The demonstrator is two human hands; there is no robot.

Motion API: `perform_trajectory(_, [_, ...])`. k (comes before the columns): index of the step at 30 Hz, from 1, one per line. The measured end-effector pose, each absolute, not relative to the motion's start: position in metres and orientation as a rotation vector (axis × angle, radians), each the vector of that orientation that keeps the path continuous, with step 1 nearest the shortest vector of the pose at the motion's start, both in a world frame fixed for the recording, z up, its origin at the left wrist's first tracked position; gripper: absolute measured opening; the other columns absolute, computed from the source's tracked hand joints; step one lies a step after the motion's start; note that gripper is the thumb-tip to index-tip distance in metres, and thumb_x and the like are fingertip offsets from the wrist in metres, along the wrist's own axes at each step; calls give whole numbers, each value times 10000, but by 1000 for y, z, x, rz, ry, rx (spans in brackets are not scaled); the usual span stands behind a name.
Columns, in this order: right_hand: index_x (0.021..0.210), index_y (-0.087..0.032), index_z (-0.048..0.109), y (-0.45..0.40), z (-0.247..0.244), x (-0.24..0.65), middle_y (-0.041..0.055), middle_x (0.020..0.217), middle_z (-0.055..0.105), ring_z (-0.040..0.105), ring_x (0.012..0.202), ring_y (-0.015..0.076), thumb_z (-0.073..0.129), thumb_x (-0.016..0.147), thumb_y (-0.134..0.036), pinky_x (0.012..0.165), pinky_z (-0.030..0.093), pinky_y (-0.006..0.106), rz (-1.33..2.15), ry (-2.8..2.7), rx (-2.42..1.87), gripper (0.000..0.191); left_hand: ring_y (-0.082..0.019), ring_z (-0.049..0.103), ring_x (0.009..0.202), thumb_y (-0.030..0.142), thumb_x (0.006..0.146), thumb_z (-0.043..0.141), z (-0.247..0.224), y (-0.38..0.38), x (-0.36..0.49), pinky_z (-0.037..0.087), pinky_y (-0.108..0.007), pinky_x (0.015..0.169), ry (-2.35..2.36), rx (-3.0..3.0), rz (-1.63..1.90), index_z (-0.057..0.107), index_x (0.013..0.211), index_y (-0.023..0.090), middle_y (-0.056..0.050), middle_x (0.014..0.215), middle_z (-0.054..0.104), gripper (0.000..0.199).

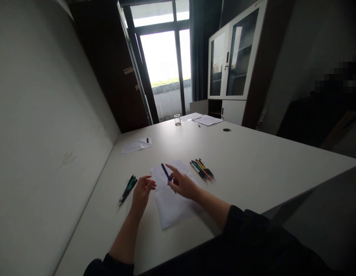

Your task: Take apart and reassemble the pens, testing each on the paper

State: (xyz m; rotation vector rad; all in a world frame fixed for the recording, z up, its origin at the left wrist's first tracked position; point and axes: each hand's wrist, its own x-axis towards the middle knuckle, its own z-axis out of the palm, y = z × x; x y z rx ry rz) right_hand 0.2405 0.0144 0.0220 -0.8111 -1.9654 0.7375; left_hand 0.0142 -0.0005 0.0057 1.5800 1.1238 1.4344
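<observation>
A dark pen with a blue part (pixel 165 171) is held by my right hand (pixel 182 185), tilted above a white sheet of paper (pixel 172 214). The index finger of that hand stretches out past the pen. My left hand (pixel 142 193) hovers by the left edge of the paper, fingers loosely bent and apart, with nothing seen in it. Left of it lies a small bunch of dark and green pens (pixel 127 190). On the right side of the paper, several pens (pixel 202 169) in white, green, orange, yellow and black rest side by side.
Farther along the white table (pixel 252 161) are a clear glass (pixel 177 120), stacked papers (pixel 209 120) with a pen (pixel 198 124), and a round cable hole (pixel 226 130). A plastic sleeve (pixel 136 146) lies near the left wall (pixel 51 153). A glass-door cabinet (pixel 232 65) stands behind.
</observation>
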Motion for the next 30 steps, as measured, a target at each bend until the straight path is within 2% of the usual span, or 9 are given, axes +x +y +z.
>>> perform_trajectory(3, [1513, -319, 32, 17, 24, 243, -22, 847, 641, 536, 468, 76, 528, 821, -193, 447, 481, 210, 1035, -1728, -821, 860, -187, 670, 800, 469, 869, 583, 1, 3, 9, 558, -318, 686, 1278, 1648, 1407, 569, 1048, 157, -69, 870, 674, 361])
perform_trajectory(5, [1505, -338, -29, 18, 27, 245, -31, 828, 640, 571, 462, 92, 524, 808, -200, 433, 509, 230, 1170, -1618, -811, 900, -191, 668, 813, 475, 876, 567, -2, 4, 7, 550, -316, 685, 1337, 1670, 1388, 585, 1036, 156, -80, 891, 685, 357])
perform_trajectory(9, [1489, -335, 50, 18, 29, 246, -44, 785, 633, 607, 454, 119, 543, 775, -199, 428, 533, 257, 1270, -1527, -788, 878, -193, 671, 807, 479, 878, 552, -3, 4, 6, 539, -313, 679, 1394, 1691, 1371, 605, 1013, 160, -81, 894, 699, 350])
perform_trajectory(15, [1435, -293, 152, 22, 27, 246, -57, 733, 635, 575, 414, 111, 572, 755, -198, 408, 513, 241, 1331, -1452, -772, 805, -206, 674, 820, 474, 885, 532, -1, 3, 7, 536, -314, 673, 1424, 1744, 1330, 625, 993, 162, -83, 891, 704, 343])
perform_trajectory(20, [1459, -322, 73, 19, 31, 246, -42, 767, 649, 618, 455, 134, 588, 758, -222, 439, 544, 271, 1339, -1417, -768, 875, -219, 676, 855, 463, 891, 523, 2, 1, 7, 537, -321, 690, 1433, 1780, 1299, 639, 978, 165, -86, 904, 708, 332])
perform_trajectory(26, [1424, -317, 129, 21, 30, 247, -49, 749, 639, 628, 444, 150, 603, 751, -243, 423, 539, 273, 1370, -1405, -777, 826, -222, 678, 855, 464, 885, 523, 2, 1, 8, 534, -317, 684, 1449, 1790, 1298, 649, 960, 170, -85, 894, 711, 328])
perform_trajectory(30, [1441, -343, 50, 22, 29, 247, -52, 754, 641, 642, 461, 163, 607, 755, -241, 433, 549, 289, 1352, -1371, -759, 890, -225, 677, 861, 457, 879, 531, 0, 1, 7, 535, -321, 695, 1450, 1810, 1276, 655, 968, 173, -85, 896, 712, 323])
